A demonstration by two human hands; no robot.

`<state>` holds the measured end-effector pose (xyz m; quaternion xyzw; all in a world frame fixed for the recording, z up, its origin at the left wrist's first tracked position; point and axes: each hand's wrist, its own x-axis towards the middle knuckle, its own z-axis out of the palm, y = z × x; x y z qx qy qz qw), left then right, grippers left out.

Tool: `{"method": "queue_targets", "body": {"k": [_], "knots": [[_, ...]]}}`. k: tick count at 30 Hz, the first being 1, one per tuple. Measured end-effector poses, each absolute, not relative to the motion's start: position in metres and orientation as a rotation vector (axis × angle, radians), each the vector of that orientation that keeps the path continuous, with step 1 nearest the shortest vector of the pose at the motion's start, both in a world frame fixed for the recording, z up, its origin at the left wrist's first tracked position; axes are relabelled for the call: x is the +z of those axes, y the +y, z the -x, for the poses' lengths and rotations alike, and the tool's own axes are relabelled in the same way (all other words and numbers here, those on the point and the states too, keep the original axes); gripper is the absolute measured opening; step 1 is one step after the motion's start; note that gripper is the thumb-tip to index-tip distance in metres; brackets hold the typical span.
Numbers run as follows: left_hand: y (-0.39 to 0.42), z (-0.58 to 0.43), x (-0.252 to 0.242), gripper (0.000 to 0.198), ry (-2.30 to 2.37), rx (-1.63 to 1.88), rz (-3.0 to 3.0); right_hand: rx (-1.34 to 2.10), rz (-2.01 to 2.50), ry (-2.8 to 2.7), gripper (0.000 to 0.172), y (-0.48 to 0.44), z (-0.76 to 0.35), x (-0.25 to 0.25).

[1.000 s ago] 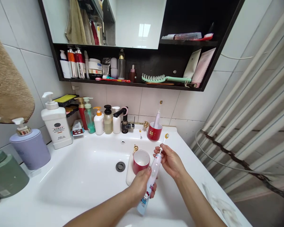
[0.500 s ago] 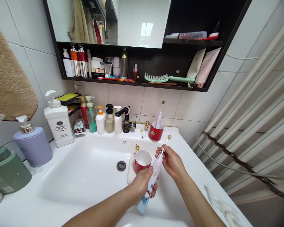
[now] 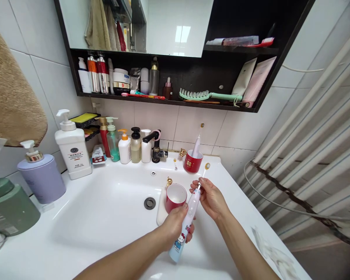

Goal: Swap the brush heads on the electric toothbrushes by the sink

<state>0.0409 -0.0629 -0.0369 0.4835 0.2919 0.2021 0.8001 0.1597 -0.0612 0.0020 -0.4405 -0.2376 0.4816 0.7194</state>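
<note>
My left hand is wrapped round the pale pink and blue handle of an electric toothbrush, which slants up to the right over the sink. A cartoon cat decorates its lower end. At the top of the handle, the fingers of my right hand pinch the white neck of the brush head; its bristle end points up. Just left of the handle is a red cup, tilted with its white inside showing, on a white soap-dish-like rest in the basin. Part of that cup is behind my left hand.
Behind stands another red cup holding a second electric toothbrush. The black faucet and several pump bottles line the back of the white sink. A dark cabinet overhangs. White pipes run along the right.
The brush head's tip has shifted slightly left and up. Both hands keep their holds on the toothbrush, and the camera view has moved a little.
</note>
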Motion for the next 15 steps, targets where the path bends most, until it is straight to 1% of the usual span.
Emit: {"method": "queue_targets", "body": {"k": [9,15], "knots": [[-0.0643,-0.0411,-0.0371,0.048,0.628,0.452,-1.029,1.084,1.017,-0.527,0.016,-0.0617,-0.1575,0.0025],[-0.0636,-0.0402,-0.0320,0.046,0.620,0.465,-1.024,1.096,0.996,-0.534,0.015,-0.0623,-0.1546,0.0038]]}}
